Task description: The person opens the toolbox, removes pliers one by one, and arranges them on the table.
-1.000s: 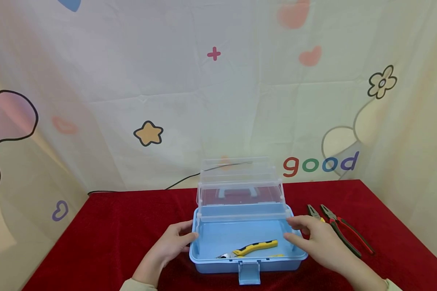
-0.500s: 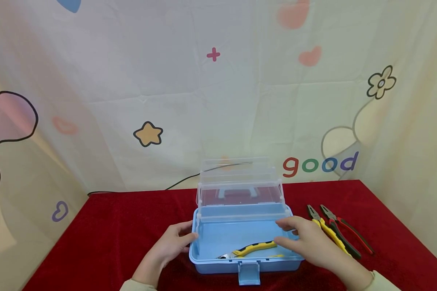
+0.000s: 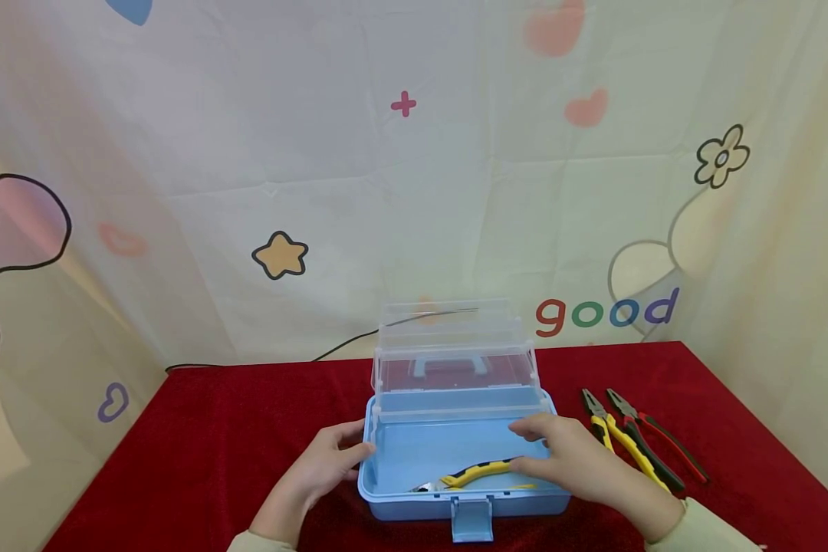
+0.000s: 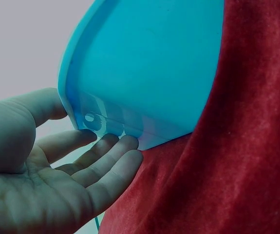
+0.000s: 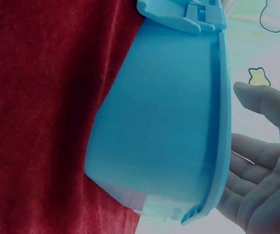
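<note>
A blue toolbox [image 3: 414, 509] with its clear lid [image 3: 455, 369] raised sits on the red cloth. Inside, near the front wall, lies a pair of pliers [image 3: 479, 472] with yellow and black handles; a further yellow bit shows beside it. My left hand [image 3: 327, 458] holds the toolbox by its left side, thumb at the rim and fingers [image 4: 113, 168] against the outer wall. Over the box's right part hovers my right hand [image 3: 567, 460], fingers apart, thumb tip overlapping the end of the pliers' handle. In the right wrist view the right hand [image 5: 264, 165] grips nothing.
Right of the toolbox lie yellow-handled pliers [image 3: 636, 451] and red-and-black-handled pliers [image 3: 671, 448], side by side on the cloth. A blue latch [image 3: 471, 521] hangs down at the box's front. Behind stands a printed curtain [image 3: 331, 192], with a thin black cable [image 3: 348, 340] along it.
My right hand has moved left from the toolbox's right rim to over its inside, uncovering more of the yellow-handled pliers outside. The left hand stays at the left side.
</note>
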A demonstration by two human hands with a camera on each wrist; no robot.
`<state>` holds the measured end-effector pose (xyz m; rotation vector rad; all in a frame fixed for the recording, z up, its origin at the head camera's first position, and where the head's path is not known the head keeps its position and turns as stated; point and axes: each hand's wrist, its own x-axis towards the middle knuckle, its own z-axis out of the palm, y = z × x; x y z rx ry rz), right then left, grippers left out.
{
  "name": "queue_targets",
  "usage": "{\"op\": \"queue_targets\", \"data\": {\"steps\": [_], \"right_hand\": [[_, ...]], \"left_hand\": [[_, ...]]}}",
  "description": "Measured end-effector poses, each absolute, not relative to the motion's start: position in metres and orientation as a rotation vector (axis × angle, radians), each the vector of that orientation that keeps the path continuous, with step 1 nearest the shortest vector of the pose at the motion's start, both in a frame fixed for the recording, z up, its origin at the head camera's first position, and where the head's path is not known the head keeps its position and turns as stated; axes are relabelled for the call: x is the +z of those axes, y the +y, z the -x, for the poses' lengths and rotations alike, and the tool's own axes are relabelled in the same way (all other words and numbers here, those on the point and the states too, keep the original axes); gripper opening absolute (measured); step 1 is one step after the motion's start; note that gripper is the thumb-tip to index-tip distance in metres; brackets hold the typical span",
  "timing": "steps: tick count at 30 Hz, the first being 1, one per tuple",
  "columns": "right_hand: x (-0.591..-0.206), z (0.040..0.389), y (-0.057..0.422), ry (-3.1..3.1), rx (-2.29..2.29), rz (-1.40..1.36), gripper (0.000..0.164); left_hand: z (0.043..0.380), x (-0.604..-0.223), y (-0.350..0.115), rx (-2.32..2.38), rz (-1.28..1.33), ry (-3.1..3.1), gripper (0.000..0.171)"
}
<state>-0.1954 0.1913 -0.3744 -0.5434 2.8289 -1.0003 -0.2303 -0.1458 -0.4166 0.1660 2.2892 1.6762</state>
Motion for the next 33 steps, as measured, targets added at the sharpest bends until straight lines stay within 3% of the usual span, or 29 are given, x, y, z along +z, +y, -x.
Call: {"op": "queue_targets", "data": {"steps": [24, 33], "right_hand": [[-0.385, 0.213, 0.178, 2.658, -0.890, 0.607, 0.055], [-0.388, 0.218, 0.172, 2.662, -0.823, 0.636, 0.047]], "left_hand": [[0.231, -0.419, -0.146, 1.672, -0.152, 2.292, 0.058], [0.232, -0.419, -0.146, 1.678, -0.153, 2.284, 0.058]]}}
